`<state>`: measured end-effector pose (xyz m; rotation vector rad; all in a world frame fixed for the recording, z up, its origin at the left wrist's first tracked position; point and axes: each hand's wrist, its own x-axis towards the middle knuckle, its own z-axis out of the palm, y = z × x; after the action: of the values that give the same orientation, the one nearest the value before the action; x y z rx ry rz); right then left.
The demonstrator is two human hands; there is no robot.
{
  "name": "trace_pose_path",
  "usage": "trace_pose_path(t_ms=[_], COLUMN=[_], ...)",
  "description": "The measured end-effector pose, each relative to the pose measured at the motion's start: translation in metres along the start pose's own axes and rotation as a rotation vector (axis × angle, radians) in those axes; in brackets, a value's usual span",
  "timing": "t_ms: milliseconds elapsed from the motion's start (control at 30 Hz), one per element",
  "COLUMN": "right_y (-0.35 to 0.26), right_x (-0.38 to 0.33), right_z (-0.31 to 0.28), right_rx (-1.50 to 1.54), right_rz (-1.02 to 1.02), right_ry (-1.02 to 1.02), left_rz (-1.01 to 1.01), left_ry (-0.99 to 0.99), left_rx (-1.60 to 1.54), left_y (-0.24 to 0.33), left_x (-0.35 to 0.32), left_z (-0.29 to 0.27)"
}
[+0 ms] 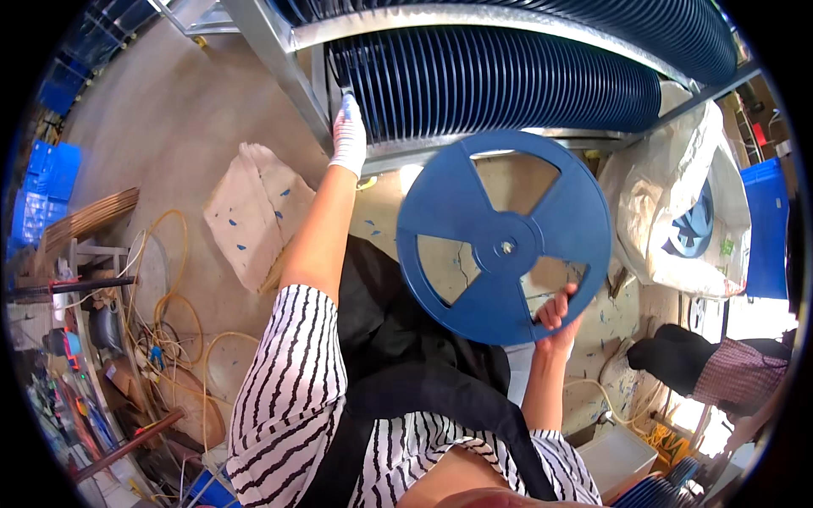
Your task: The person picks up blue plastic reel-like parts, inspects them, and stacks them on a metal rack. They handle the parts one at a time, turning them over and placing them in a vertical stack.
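From my seat I see the left hand (348, 135), in a white glove, stretched up to the long row of blue reels (500, 80) packed edge-on in the metal rack (279, 63). Its fingers are at the left end of that row, against the rack's upright; I cannot tell whether they are closed on a reel or only resting there. I judge the arm is up there to steady or pick along the stack.

The right hand (555, 317) is bare and clamped on 1 loose blue reel (504, 237), thumb through a cut-out near the lower right rim, fingers behind. It holds the reel flat-on to the camera, below the rack's lower rail, likely so the face can be looked over.

This reel is a flat plastic disc, deep blue, with 3 broad spokes, 3 wedge-shaped openings and a small hub with a centre hole. It looks empty.

Further right, a white sack (669, 203) holds more blue reels.
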<state>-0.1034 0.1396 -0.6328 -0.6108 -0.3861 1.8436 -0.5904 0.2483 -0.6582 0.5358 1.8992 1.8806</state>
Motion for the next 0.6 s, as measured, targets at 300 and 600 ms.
trace_pose_path(t_ms=[300,600], right_y=[0.054,0.069], right_x=[0.053,0.066], right_z=[0.015,0.024], right_rx=[0.312,0.461], right_rz=[0.243,0.28], right_ry=[-0.164,-0.213], left_rz=[-0.171,0.167], left_ry=[-0.356,-0.243], left_rx=[-0.482,-0.127], left_y=[-0.024,0.034], left_x=[-0.054,-0.191], left_z=[-0.086,-0.156])
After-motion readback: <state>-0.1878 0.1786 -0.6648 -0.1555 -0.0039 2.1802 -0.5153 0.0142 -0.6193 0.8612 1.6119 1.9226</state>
